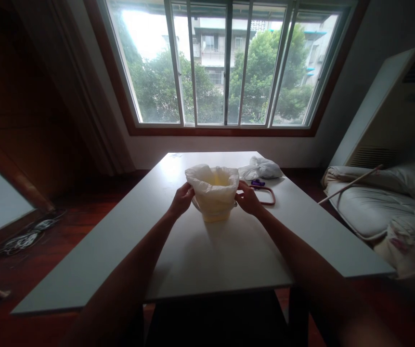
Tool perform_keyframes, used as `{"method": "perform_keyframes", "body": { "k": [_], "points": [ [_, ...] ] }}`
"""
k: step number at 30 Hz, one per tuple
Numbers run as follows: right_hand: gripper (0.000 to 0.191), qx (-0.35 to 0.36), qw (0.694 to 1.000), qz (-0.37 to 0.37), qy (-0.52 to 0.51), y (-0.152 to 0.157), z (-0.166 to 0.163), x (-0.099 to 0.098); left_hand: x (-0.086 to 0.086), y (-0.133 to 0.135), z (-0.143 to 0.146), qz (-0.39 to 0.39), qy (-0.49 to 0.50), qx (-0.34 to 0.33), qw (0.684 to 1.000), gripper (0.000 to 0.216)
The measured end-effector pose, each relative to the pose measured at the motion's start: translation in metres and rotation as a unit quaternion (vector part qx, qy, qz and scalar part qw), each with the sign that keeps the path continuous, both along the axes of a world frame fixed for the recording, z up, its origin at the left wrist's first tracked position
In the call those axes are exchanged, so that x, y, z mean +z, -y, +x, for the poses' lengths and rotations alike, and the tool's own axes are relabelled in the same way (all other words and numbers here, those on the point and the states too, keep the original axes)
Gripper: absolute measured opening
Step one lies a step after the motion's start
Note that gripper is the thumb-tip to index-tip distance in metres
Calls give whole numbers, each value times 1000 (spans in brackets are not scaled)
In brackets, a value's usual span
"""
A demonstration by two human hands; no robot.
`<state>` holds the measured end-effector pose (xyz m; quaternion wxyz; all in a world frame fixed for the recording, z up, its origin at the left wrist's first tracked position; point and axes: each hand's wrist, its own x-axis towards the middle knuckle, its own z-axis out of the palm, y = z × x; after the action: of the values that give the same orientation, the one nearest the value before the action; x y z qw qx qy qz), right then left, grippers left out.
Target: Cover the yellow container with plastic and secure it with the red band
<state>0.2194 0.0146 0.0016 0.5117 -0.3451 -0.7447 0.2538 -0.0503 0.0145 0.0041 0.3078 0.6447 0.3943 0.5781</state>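
Observation:
A small yellow bin (213, 213) stands on the white table (207, 250), lined with a thin white plastic bag (213, 185) folded over its rim. My left hand (182, 198) pinches the bag's edge on the left side of the rim. On the right side, my right hand (248, 198) grips the bag's edge with closed fingers. Both arms reach forward across the table.
Behind the bin to the right lie a crumpled white plastic bag (260, 168), a small purple object (257, 183) and a dark red rectangular frame (267, 195). A white padded cushion (381, 197) and a tall white air conditioner (391, 106) stand right. A large window (225, 62) is ahead.

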Motion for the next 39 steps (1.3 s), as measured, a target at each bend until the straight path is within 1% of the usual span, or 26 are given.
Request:
{"method": "perform_keyframes", "body": {
  "k": [3, 6, 9, 11, 12, 15, 17, 19, 21, 23, 25, 26, 28, 30, 32, 36, 39],
  "points": [
    [40, -12, 1000, 23, -12, -2, 1, 0, 1, -1, -2, 20, 5, 16, 1000, 42],
    [43, -50, 997, 51, -32, -3, 5, 3, 5, -1, -7, 73, 7, 57, 996, 50],
    [48, -101, 986, 130, -20, 0, 10, 8, 12, 4, -12, 143, -51, 134, 979, 61],
    [52, -119, 973, 199, 11, 5, 12, 13, 16, 10, -11, 203, -115, 178, 956, 67],
    [54, -121, 965, 229, 30, 9, 12, 15, 19, 14, -9, 239, -148, 188, 941, 71],
    [61, -94, 946, 295, 93, 25, 6, 22, 25, 27, 3, 340, -242, 176, 892, 87],
    [62, -57, 935, 327, 127, 36, -3, 26, 28, 35, 14, 373, -291, 158, 867, 97],
    [61, -9, 925, 350, 147, 46, -14, 28, 29, 41, 24, 385, -318, 150, 853, 98],
    [56, 42, 919, 362, 153, 54, -25, 29, 30, 44, 30, 398, -326, 146, 845, 84],
    [50, 86, 914, 366, 154, 60, -33, 29, 29, 45, 33, 415, -318, 146, 840, 57],
    [42, 105, 912, 372, 138, 63, -36, 29, 29, 45, 33, 421, -308, 149, 840, 32],
    [38, 100, 914, 374, 123, 63, -36, 29, 29, 45, 32, 416, -300, 151, 845, 23],
    [31, 56, 923, 371, 82, 62, -32, 30, 29, 45, 30, 394, -271, 156, 864, 12],
    [26, -12, 934, 352, 55, 56, -26, 31, 29, 46, 29, 370, -213, 164, 890, 11],
    [25, -64, 941, 328, 59, 49, -21, 31, 29, 45, 29, 343, -142, 181, 911, 13],
    [23, -91, 943, 305, 102, 35, -15, 28, 28, 36, 28, 260, -17, 236, 936, 15],
    [13, -112, 939, 305, 114, 30, -12, 25, 26, 18, 16, 212, 67, 276, 935, 14]
  ]
}}
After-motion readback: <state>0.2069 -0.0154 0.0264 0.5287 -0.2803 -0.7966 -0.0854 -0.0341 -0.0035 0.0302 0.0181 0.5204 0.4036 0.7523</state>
